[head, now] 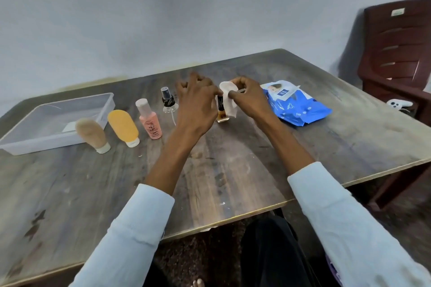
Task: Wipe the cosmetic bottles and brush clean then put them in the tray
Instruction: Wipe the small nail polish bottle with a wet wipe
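Seen from above and behind: two forearms in pale blue sleeves (130,235) reaching forward over a worn wooden table (221,182). Left hand (196,105) with thumb and fingertips pinching the dark cap of a small amber bottle (222,113) standing upright on the table, the other fingers spread and lifted. Right hand (248,96) just beside it, fingers curled, pinching a white wipe (229,98) pressed against the bottle's upper part. Left of the hands, a row running toward the near left: a clear spray bottle with black pump (168,101), a pink bottle (150,119), an orange tube (123,127) standing on its white cap, a beige tube (92,135) likewise cap-down. Beyond the tubes, touching or nearly touching the beige one, a translucent plastic tray (28,140). Right of the hands, a blue pack of wet wipes (296,106), flap lifted. Far right, off the table, a dark red plastic chair (396,53) with a small white object (397,103) on its seat. Pale wall behind.
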